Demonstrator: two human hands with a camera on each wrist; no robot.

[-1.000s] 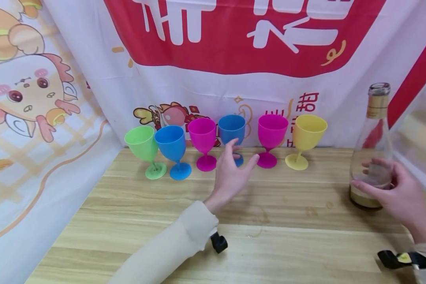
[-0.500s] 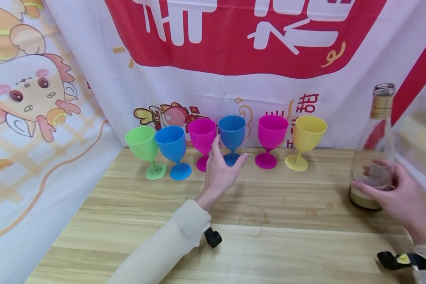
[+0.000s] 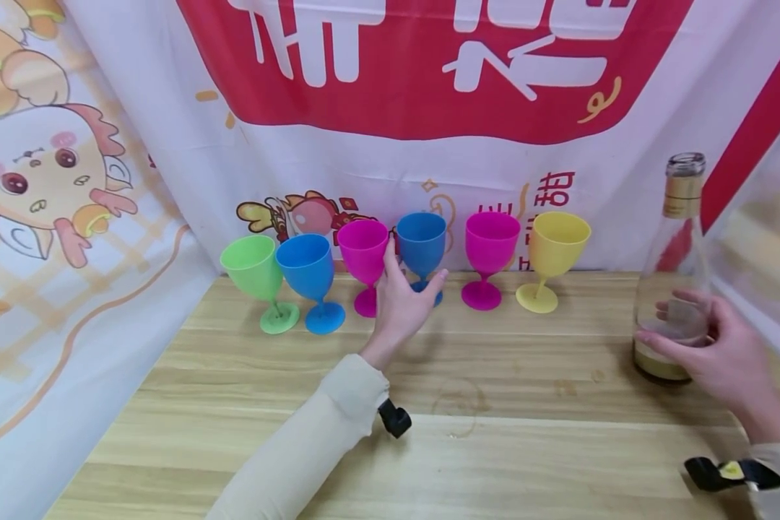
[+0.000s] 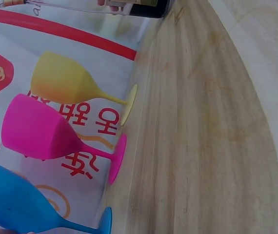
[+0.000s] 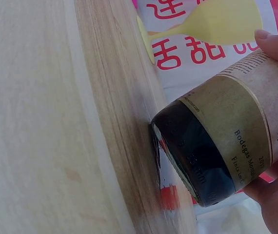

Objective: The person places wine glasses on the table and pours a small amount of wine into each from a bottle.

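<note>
"left hand (image 3: 403, 300)?"

"spread round the blue goblet (image 3: 422, 249) between the pink goblets (image 3: 492, 242); can't tell from here if it touches. best close evenly on the bowl. right hand (image 3: 721, 354) grips the bottle (image 3: 669, 267), right of the row."

"count?"

"two blue, two pink, one green goblet (image 3: 250, 269), one yellow goblet (image 3: 557, 249); one bottle."

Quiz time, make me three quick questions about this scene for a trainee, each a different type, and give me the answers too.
1. Multiple choice: how many cups stand in the row? A) four B) five C) six
2. True or false: in the head view, the rightmost cup is green.
3. Fill in: the right hand's grip is on the ____.

Key:
1. C, six.
2. False; it is the yellow cup.
3. Bottle.
</note>
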